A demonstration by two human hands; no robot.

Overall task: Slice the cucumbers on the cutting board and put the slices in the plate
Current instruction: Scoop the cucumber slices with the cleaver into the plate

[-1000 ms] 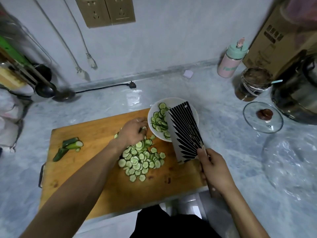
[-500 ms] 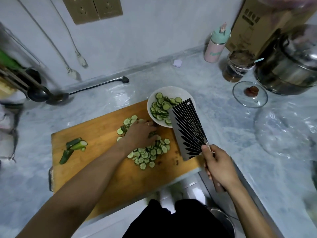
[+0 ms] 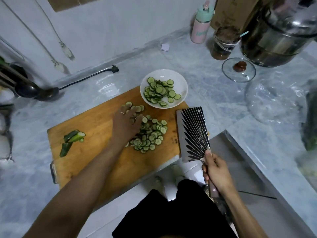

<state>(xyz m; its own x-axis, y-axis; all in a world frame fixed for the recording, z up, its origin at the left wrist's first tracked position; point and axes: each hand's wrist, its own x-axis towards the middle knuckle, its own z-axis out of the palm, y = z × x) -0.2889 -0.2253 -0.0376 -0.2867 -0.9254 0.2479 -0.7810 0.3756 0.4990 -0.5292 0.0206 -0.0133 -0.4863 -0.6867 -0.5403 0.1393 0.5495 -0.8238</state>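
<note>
left hand (image 3: 126, 123): fingers spread, flat on slices (image 3: 149, 134) mid-board (image 3: 96, 127) | right hand (image 3: 217, 172): clamped on cleaver (image 3: 193, 134) handle, blade flat at board's right edge | plate (image 3: 180, 83): far edge, holds slices | ends (image 3: 72, 140): left

A home kitchen; marble counter (image 3: 214, 93), wooden cutting board (image 3: 96, 131), cleaver (image 3: 192, 133), steel pot (image 3: 277, 35), ladle (image 3: 34, 91)

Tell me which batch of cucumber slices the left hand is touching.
The pile on the cutting board: the left hand lies spread over those loose slices. The other batch sits untouched in the white plate, beyond the hand.
</note>
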